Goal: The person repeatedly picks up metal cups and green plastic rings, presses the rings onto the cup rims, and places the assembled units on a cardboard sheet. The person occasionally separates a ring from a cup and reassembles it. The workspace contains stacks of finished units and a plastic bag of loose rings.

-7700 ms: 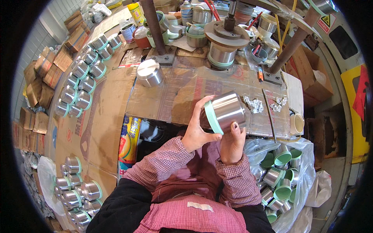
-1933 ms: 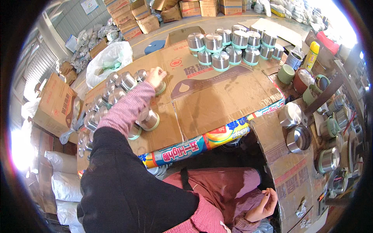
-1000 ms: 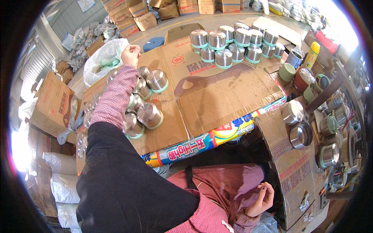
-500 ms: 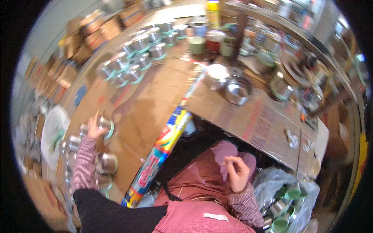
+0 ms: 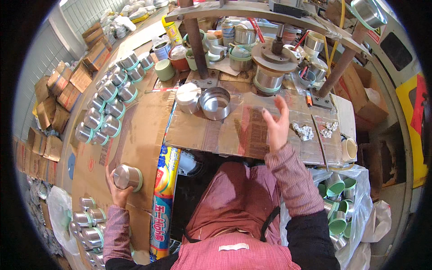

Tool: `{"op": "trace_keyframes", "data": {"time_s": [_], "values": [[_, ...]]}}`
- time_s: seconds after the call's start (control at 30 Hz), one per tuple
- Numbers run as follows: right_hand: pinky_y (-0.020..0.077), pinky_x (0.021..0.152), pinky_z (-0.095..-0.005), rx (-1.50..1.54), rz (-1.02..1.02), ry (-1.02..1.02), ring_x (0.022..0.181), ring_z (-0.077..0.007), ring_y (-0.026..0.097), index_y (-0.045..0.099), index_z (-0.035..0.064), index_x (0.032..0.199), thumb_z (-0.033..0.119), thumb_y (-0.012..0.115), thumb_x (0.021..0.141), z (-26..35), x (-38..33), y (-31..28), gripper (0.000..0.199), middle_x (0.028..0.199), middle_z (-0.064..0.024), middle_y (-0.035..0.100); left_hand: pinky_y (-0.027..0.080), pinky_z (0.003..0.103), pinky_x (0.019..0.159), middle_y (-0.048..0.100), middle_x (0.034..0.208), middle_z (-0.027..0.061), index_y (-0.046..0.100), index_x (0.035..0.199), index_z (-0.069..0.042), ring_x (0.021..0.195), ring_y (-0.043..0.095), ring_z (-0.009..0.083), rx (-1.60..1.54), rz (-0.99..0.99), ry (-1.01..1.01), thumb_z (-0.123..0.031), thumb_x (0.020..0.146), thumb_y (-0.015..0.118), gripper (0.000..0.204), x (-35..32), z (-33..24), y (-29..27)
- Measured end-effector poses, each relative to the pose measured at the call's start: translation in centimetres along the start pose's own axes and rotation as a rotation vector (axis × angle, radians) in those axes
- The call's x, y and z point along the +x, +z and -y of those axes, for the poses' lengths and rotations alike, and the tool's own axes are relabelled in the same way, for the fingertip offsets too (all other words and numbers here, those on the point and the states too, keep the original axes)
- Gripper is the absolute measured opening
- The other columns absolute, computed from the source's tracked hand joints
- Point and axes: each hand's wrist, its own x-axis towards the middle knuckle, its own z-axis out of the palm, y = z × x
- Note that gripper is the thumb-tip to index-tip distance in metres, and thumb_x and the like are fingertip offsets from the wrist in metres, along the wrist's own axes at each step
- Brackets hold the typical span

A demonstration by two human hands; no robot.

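Note:
My left hand (image 5: 116, 189) is wrapped round a steel cup (image 5: 127, 177) with a pale green rim, over the cardboard-covered left side of the bench. My right hand (image 5: 277, 123) is raised with thumb and fingers apart, holding nothing. Beyond it, under the round plate (image 5: 274, 56) of a bench press, stands another steel cup (image 5: 268, 81) with a green rim. An open steel cup (image 5: 215, 103) and a closed-looking silvery cup (image 5: 188, 97) sit side by side to the left of my right hand.
Rows of steel cups (image 5: 108, 91) stand at the far left, and more (image 5: 90, 218) beside my left forearm. A plastic bag (image 5: 360, 189) of green-lined cups is at my right. Crumpled foil (image 5: 302, 131) and a thin rod (image 5: 319, 141) lie on the bench.
My left hand has lifted a cup from the left and brought it nearer. My right hand has risen from my lap toward the press and opened. The view has turned right.

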Motion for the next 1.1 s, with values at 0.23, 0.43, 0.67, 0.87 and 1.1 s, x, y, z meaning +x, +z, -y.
{"op": "trace_keyframes", "data": {"time_s": [0.23,0.43,0.67,0.87,1.1], "values": [[0.0273,0.123,-0.0462,-0.400,-0.251,-0.087,0.145,-0.0416,0.035,0.022,-0.0039,0.158,0.027,0.094,0.066,-5.1,11.6,2.8,0.121,0.155,-0.0300,0.036,0.043,0.040,0.115,0.046,0.147,0.0130,0.004,0.165,-0.007,0.134,0.051,0.0266,-0.147,0.136,0.175,-0.008,0.057,0.088,0.136,1.9,-12.0,9.2],[0.0344,0.119,-0.0458,-0.240,-0.255,-0.101,0.140,-0.0389,0.043,0.021,0.0010,0.160,0.025,0.097,0.062,-3.2,13.7,3.3,0.126,0.153,-0.0266,0.040,0.040,0.044,0.118,0.038,0.152,0.0202,-0.002,0.164,-0.008,0.137,0.047,0.0322,-0.328,0.270,0.318,-0.011,0.051,0.094,0.148,6.0,-20.5,22.6],[0.0438,0.106,-0.0374,0.558,-0.313,0.175,0.124,-0.0238,0.054,0.030,0.0016,0.156,0.010,0.083,0.082,1.0,5.5,-3.5,0.091,0.140,-0.0149,0.053,0.048,0.043,0.111,0.040,0.147,0.0235,-0.015,0.162,-0.017,0.131,0.051,0.0312,-0.405,0.288,0.311,0.006,0.062,0.086,0.144,14.6,-28.8,37.2],[0.0439,0.100,-0.0346,0.767,-0.368,0.288,0.116,-0.0177,0.058,0.042,0.0103,0.153,0.020,0.070,0.096,2.7,-1.8,-8.8,0.065,0.135,-0.0061,0.058,0.035,0.047,0.121,0.031,0.155,0.0279,-0.013,0.163,-0.024,0.140,0.043,0.0408,-0.406,0.215,0.210,-0.006,0.058,0.094,0.151,17.2,-29.9,49.8],[0.0419,0.105,-0.0377,0.713,-0.362,0.322,0.123,-0.0198,0.055,0.039,0.0097,0.155,0.024,0.069,0.098,4.5,-4.7,-10.1,0.066,0.137,-0.0065,0.058,0.036,0.042,0.120,0.036,0.157,0.0245,-0.019,0.162,-0.022,0.141,0.045,0.0345,-0.448,0.248,0.311,-0.003,0.061,0.094,0.152,18.1,-28.4,54.0]]}}
